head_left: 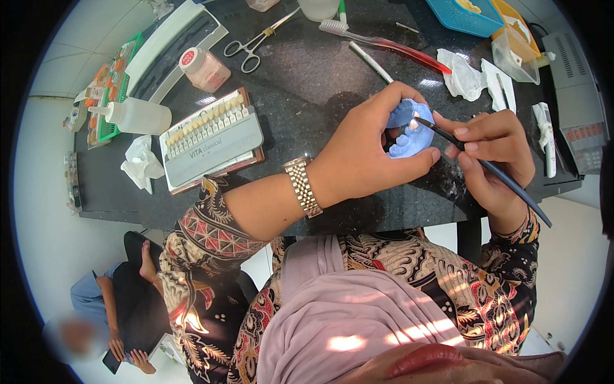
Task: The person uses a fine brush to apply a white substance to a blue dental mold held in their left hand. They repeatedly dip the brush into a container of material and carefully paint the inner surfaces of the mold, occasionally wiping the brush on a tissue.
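Note:
My left hand (361, 144) is wrapped round a blue dental cast (404, 146), thumb on its near side and fingers on its far side. A small whitish tooth piece (414, 121) sits on the cast's right part. With thumb and fingertips, my right hand (495, 153) grips a slim black brush (492, 168). The brush tip touches or nearly touches the cast beside the whitish tooth; which of the two I cannot tell. Both hands are above the dark speckled table (320, 115).
Left lie a tooth shade guide (214, 137), a squeeze bottle (137, 116), crumpled tissue (142, 160) and a jar of pink powder (204, 69). Scissor-handled forceps (246, 51), a red toothbrush (384, 43), tissues (462, 75) and a blue basket (467, 18) lie beyond. A seated person (121, 301) is lower left.

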A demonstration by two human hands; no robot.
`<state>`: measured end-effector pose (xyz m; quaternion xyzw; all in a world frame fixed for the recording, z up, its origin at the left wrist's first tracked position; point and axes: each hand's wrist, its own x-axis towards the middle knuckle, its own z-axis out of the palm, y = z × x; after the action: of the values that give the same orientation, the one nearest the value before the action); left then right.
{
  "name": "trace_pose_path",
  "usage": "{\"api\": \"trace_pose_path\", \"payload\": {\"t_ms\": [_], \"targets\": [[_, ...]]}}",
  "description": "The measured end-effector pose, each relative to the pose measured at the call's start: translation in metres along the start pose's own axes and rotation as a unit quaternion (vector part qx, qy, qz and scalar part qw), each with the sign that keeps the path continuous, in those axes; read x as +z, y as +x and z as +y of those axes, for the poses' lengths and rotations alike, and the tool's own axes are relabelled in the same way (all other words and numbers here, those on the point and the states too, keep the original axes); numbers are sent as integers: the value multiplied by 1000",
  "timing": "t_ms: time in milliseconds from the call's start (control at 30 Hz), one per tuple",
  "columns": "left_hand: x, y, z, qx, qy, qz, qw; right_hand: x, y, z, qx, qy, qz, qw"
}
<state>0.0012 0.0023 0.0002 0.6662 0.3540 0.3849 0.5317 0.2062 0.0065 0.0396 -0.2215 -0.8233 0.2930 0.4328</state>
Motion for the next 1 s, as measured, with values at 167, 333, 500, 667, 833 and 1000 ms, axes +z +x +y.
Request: {"api": "trace_pose_path", "payload": {"t_ms": [167, 333, 500, 667, 833, 1000], "targets": [[0, 0, 0, -3, -2, -5, 1000, 1, -1, 3, -16, 23, 9, 1000], [0, -1, -2, -6, -17, -3, 1000, 0, 1, -1, 11, 7, -10, 1000], [-1, 0, 2, -30, -13, -12, 999, -1, -2, 13, 83, 255, 62, 961], [1, 0, -1, -32, -13, 1, 999, -19, 5, 24, 249, 409, 218, 850], [-2, 6, 2, -65, -58, 43, 995, -39, 12, 37, 212, 422, 253, 845], [-8, 6, 3, -118, -169, 16, 978, -56, 8, 48, 229, 379, 229, 867]]}}
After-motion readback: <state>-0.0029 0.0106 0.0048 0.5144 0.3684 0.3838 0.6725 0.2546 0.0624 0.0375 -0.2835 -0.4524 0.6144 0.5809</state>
